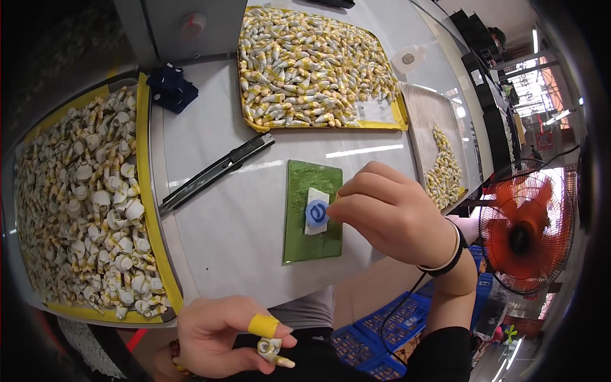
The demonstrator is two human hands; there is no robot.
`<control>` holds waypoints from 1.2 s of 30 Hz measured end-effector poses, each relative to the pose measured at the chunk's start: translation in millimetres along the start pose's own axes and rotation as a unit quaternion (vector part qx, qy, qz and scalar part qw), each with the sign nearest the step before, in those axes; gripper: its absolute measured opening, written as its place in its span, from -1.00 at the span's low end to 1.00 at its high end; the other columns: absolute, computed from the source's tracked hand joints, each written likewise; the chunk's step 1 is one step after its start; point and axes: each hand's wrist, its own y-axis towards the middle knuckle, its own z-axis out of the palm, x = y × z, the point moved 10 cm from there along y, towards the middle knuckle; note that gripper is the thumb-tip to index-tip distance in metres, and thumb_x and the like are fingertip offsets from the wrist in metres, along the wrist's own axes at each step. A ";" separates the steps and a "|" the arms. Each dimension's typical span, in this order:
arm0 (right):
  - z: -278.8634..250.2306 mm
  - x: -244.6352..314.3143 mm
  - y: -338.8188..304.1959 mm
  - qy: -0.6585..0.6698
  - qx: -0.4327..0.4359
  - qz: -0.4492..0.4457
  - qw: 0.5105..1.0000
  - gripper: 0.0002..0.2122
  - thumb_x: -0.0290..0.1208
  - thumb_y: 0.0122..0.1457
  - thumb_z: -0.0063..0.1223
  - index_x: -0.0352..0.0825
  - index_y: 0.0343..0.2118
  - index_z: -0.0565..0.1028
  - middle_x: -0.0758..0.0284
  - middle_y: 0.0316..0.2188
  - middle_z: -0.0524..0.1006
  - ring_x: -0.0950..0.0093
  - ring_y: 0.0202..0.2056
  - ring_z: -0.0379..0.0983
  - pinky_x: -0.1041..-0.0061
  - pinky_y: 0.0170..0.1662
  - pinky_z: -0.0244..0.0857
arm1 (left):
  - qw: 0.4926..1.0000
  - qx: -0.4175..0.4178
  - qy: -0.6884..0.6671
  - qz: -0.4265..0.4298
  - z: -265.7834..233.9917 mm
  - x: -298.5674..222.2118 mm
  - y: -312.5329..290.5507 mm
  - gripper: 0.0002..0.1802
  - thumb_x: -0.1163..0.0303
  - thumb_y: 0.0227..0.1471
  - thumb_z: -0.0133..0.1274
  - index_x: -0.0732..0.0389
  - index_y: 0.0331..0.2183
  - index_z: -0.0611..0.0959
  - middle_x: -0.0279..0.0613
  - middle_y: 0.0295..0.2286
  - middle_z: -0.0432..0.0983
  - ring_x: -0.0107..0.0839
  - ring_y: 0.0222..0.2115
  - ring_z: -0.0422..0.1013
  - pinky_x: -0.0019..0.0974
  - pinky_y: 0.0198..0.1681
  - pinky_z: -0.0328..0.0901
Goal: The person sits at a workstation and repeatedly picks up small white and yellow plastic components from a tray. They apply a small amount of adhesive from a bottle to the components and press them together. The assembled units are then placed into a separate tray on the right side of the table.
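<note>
My left hand (219, 334), at the near edge of the table, pinches a small white-and-yellow piece (270, 347) with a pointed tip between thumb and fingers. Yellow tape (263, 325) wraps one of its digits. Farther right, my right hand (388, 213) is closed in a pinch at the right edge of a green rectangular plate (299, 247). Whatever its fingertips hold is hidden. On that plate lies a white pad (314, 194) with a blue patch (317, 214) marked by a darker ring, close beside the fingertips.
A yellow-edged tray (145, 184) of white pieces stands at left. Another yellow-edged tray (382, 115) full of small pieces lies at the back, beside a pale tray (425, 114) with fewer. A black utility knife (219, 170), dark cloth (172, 88), blue crates (391, 325) and orange fan (523, 232) surround me.
</note>
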 end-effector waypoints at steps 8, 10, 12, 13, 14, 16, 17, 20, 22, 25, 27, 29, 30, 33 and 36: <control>11.3 4.1 2.4 0.007 -0.006 -0.004 1.000 -0.83 -0.58 -0.16 0.06 -0.35 -0.41 0.45 0.31 -0.52 0.37 0.35 -0.40 0.36 0.46 -0.35 0.31 | 0.998 -0.047 -0.029 0.021 -0.7 -2.5 -2.5 -0.61 0.44 -0.06 0.21 0.47 -0.23 0.47 0.07 -0.37 0.51 -0.44 -0.41 0.46 -0.49 -0.35 0.37; -1.7 6.2 1.8 0.033 -0.051 0.021 0.998 -0.82 -0.62 -0.18 0.12 -0.36 -0.42 0.48 0.30 -0.52 0.42 0.36 -0.44 0.39 0.47 -0.39 0.32 | 0.996 -0.021 0.039 0.077 0.1 -12.2 0.4 -0.64 0.46 -0.05 0.19 0.48 -0.24 0.47 0.09 -0.38 0.51 -0.45 -0.44 0.45 -0.50 -0.38 0.36; -15.1 12.3 -3.6 0.092 -0.094 0.039 0.991 -0.80 -0.66 -0.20 0.17 -0.37 -0.42 0.52 0.29 -0.51 0.47 0.37 -0.48 0.41 0.49 -0.43 0.32 | 0.988 -0.014 0.096 0.124 0.2 -17.6 -0.6 -0.66 0.48 -0.04 0.18 0.49 -0.25 0.49 0.10 -0.38 0.51 -0.46 -0.46 0.44 -0.50 -0.41 0.35; -20.6 16.1 -7.8 0.138 -0.113 0.044 0.983 -0.79 -0.67 -0.20 0.19 -0.37 -0.42 0.53 0.28 -0.51 0.49 0.38 -0.51 0.42 0.50 -0.45 0.32 | 0.982 -0.021 0.120 0.144 0.7 -19.3 -1.5 -0.67 0.50 -0.05 0.18 0.50 -0.26 0.49 0.11 -0.38 0.51 -0.45 -0.48 0.43 -0.50 -0.42 0.34; -24.7 19.3 -13.3 0.181 -0.135 0.053 0.973 -0.78 -0.68 -0.21 0.22 -0.38 -0.41 0.55 0.28 -0.50 0.51 0.39 -0.53 0.43 0.50 -0.46 0.32 | 0.976 -0.023 0.144 0.163 2.6 -21.8 -2.1 -0.68 0.51 -0.06 0.18 0.51 -0.27 0.50 0.12 -0.38 0.51 -0.44 -0.49 0.43 -0.50 -0.44 0.33; -24.8 34.5 -18.1 0.255 -0.156 0.021 0.954 -0.78 -0.68 -0.21 0.21 -0.38 -0.40 0.56 0.28 -0.49 0.52 0.40 -0.54 0.43 0.52 -0.47 0.32 | 0.957 -0.008 0.209 0.200 9.4 -28.8 0.5 -0.69 0.54 -0.08 0.19 0.52 -0.28 0.52 0.13 -0.37 0.51 -0.41 -0.50 0.43 -0.48 -0.45 0.32; -22.3 40.0 -18.7 0.294 -0.165 0.002 0.942 -0.78 -0.68 -0.20 0.21 -0.39 -0.40 0.57 0.28 -0.49 0.52 0.40 -0.55 0.44 0.53 -0.48 0.33 | 0.945 -0.004 0.243 0.217 11.6 -31.6 0.7 -0.69 0.56 -0.09 0.20 0.53 -0.28 0.53 0.13 -0.37 0.51 -0.39 -0.50 0.43 -0.47 -0.46 0.32; -16.8 47.5 -18.3 0.306 -0.186 0.026 0.933 -0.83 -0.66 -0.20 0.26 -0.34 -0.49 0.55 0.32 -0.56 0.53 0.42 -0.58 0.46 0.55 -0.52 0.35 | 0.940 -0.008 0.261 0.218 11.7 -33.0 0.7 -0.71 0.60 -0.12 0.20 0.50 -0.28 0.55 0.12 -0.37 0.51 -0.31 -0.50 0.44 -0.38 -0.43 0.33; -15.8 50.4 -16.0 0.299 -0.183 0.039 0.936 -0.84 -0.66 -0.22 0.29 -0.33 -0.53 0.54 0.32 -0.58 0.54 0.43 -0.60 0.47 0.56 -0.54 0.39 | 0.930 -0.028 0.297 0.213 9.4 -33.2 -0.7 -0.70 0.52 -0.15 0.24 0.46 -0.32 0.56 0.07 -0.42 0.52 -0.31 -0.50 0.46 -0.34 -0.42 0.37; -17.5 54.8 -16.3 0.290 -0.177 0.019 0.940 -0.85 -0.66 -0.20 0.28 -0.37 -0.52 0.53 0.29 -0.57 0.53 0.42 -0.59 0.47 0.55 -0.53 0.40 | 0.924 -0.034 0.324 0.202 10.7 -30.8 0.7 -0.67 0.44 -0.20 0.30 0.41 -0.37 0.57 0.02 -0.48 0.54 -0.31 -0.50 0.48 -0.31 -0.40 0.41; -20.0 61.5 -16.6 0.275 -0.162 -0.012 0.948 -0.85 -0.66 -0.19 0.27 -0.41 -0.51 0.52 0.26 -0.55 0.53 0.41 -0.58 0.47 0.55 -0.52 0.41 | 0.933 0.011 0.270 0.238 21.1 -36.1 5.9 -0.72 0.61 -0.15 0.21 0.45 -0.30 0.56 0.08 -0.39 0.53 -0.21 -0.47 0.47 -0.30 -0.38 0.36; -19.0 67.8 -15.8 0.271 -0.155 -0.048 0.949 -0.86 -0.66 -0.17 0.26 -0.44 -0.51 0.51 0.23 -0.54 0.52 0.40 -0.57 0.46 0.54 -0.51 0.41 | 0.910 0.012 0.329 0.251 25.6 -42.4 5.7 -0.72 0.62 -0.19 0.23 0.43 -0.32 0.57 0.06 -0.40 0.54 -0.16 -0.45 0.49 -0.27 -0.36 0.38; -17.3 70.4 -14.6 0.272 -0.151 -0.070 0.948 -0.86 -0.66 -0.16 0.25 -0.46 -0.50 0.50 0.21 -0.53 0.52 0.39 -0.57 0.46 0.54 -0.50 0.41 | 0.897 0.010 0.361 0.256 27.3 -45.4 4.2 -0.72 0.62 -0.21 0.24 0.41 -0.33 0.57 0.05 -0.40 0.55 -0.13 -0.44 0.49 -0.25 -0.34 0.39; -16.5 71.9 -9.1 0.297 -0.130 -0.098 0.941 -0.88 -0.68 -0.13 0.22 -0.47 -0.50 0.49 0.19 -0.51 0.52 0.38 -0.55 0.46 0.54 -0.49 0.41 | 0.880 -0.004 0.396 0.261 29.1 -49.7 0.4 -0.70 0.63 -0.26 0.25 0.40 -0.35 0.58 0.02 -0.41 0.55 -0.11 -0.43 0.50 -0.22 -0.33 0.40; -18.3 71.5 -7.7 0.288 -0.140 -0.078 0.944 -0.88 -0.69 -0.13 0.20 -0.47 -0.50 0.49 0.18 -0.51 0.52 0.38 -0.54 0.46 0.53 -0.48 0.41 | 0.876 -0.023 0.401 0.268 29.0 -51.8 0.7 -0.70 0.63 -0.26 0.25 0.39 -0.35 0.59 0.00 -0.42 0.56 -0.11 -0.45 0.50 -0.22 -0.33 0.42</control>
